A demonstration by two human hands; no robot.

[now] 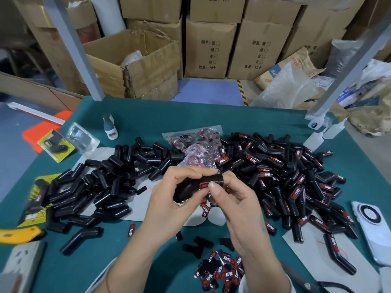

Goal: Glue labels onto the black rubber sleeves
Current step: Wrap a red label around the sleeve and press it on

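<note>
Two hands hold one black rubber sleeve [190, 188] over the green table [211, 117].

The left hand [169, 199] curls around the sleeve, and the right hand [234, 206] pinches its end, with the thumb pressing on the red label [209, 183]. A clear bag [196, 142] behind the hands is full of red and black labels. An open cardboard box [135, 66] on the floor has something white and wrapped inside. Plain sleeves [101, 187] are piled on the left, and labelled sleeves [292, 176] on the right. Loose labels [222, 271] lie near the wrists.
</note>
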